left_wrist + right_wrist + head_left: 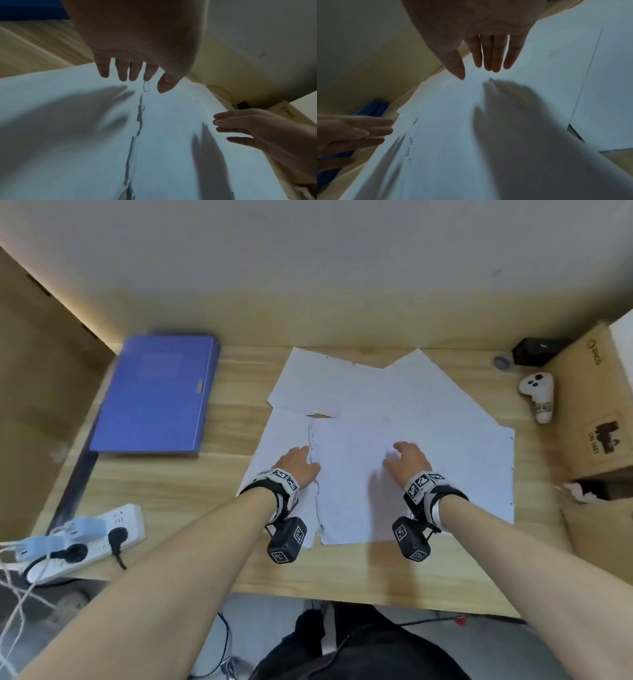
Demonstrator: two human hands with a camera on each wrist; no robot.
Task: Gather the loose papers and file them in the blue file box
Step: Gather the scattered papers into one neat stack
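Several loose white papers (394, 412) lie overlapped on the wooden desk (212, 508), some with torn edges. The blue file box (156, 392) lies flat and shut at the desk's back left, apart from the sheets. My left hand (298, 463) hovers low over the torn left edge of the nearest sheet (171, 135), fingers (122, 71) straight and pointing down. My right hand (407, 458) is over the middle of that sheet (445, 135), fingers (489, 56) straight. Neither hand holds anything. The box's corner (371, 108) shows past the left hand (354, 129).
A white power strip (85, 539) with plugs and cables sits at the front left. A white handheld controller (539, 395) and a small black box (536, 350) lie at the back right. Cardboard boxes (589, 405) stand along the right edge.
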